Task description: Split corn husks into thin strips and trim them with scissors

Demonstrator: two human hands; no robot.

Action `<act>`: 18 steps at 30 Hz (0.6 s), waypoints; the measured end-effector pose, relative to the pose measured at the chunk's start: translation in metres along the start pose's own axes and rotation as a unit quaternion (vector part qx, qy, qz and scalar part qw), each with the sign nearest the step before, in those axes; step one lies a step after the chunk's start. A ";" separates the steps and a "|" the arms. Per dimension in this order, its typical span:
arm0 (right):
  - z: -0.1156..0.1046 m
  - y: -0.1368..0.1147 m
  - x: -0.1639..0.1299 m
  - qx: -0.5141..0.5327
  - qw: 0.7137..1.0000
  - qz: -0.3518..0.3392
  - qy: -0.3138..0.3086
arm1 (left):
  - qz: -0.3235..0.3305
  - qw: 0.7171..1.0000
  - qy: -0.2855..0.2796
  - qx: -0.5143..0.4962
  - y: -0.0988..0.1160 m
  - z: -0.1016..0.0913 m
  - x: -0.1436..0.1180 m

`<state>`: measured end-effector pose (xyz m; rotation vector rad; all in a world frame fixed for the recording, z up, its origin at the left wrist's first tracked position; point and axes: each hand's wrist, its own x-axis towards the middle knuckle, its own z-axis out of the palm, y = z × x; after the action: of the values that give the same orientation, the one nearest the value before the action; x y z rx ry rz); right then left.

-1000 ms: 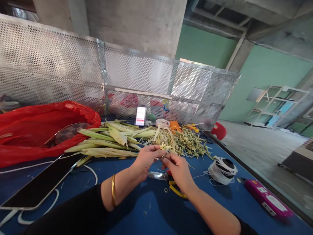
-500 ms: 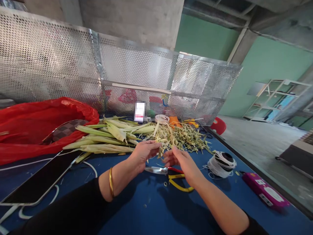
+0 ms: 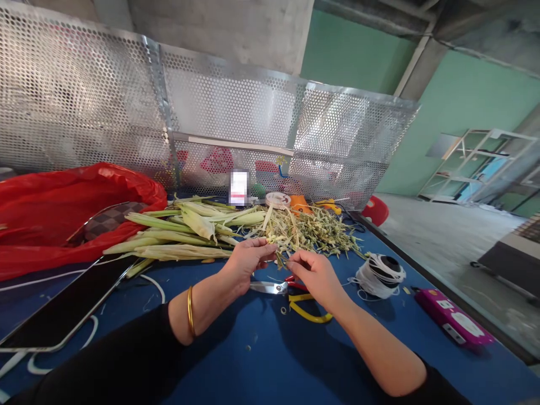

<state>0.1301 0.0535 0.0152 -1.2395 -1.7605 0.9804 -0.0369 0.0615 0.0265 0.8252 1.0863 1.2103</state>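
My left hand (image 3: 247, 263), with a gold bangle at the wrist, pinches a small tuft of dried plant strips (image 3: 279, 257) between thumb and fingers. Close to the tuft's right side, my right hand (image 3: 316, 275) is closed with thumb and forefinger together; whatever they hold is too small to make out. Below the hands lie scissors (image 3: 270, 287) with red and yellow handles, partly covered by my right hand. Just beyond is a heap of dried, greenish-yellow plant bits (image 3: 327, 232). Long corn husks (image 3: 181, 233) are piled to its left.
A red plastic bag (image 3: 37, 208) and a black tablet (image 3: 63, 304) with a white cable are on the left. A spool of white string (image 3: 379, 277) and a purple box (image 3: 453, 316) are on the right. A perforated metal screen (image 3: 232, 101) stands behind the blue table (image 3: 253, 371).
My right hand's fingers have come together into a pinch beside the tuft. My left hand keeps its grip. The view has shifted slightly.
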 end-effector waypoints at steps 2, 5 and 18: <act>0.003 -0.001 -0.001 0.070 0.997 0.029 -0.014 | 0.010 1.000 0.004 0.003 0.000 0.001 -0.001; 0.010 -0.004 -0.003 0.183 0.977 0.096 -0.051 | 0.024 1.000 0.002 0.008 0.000 0.003 -0.003; 0.025 -0.005 -0.010 0.237 0.965 0.109 -0.026 | 0.005 1.000 -0.002 -0.006 -0.005 0.004 -0.006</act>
<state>0.1079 0.0389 0.0078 -1.1104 -1.3303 1.4725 -0.0312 0.0551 0.0241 0.8245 1.0712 1.2218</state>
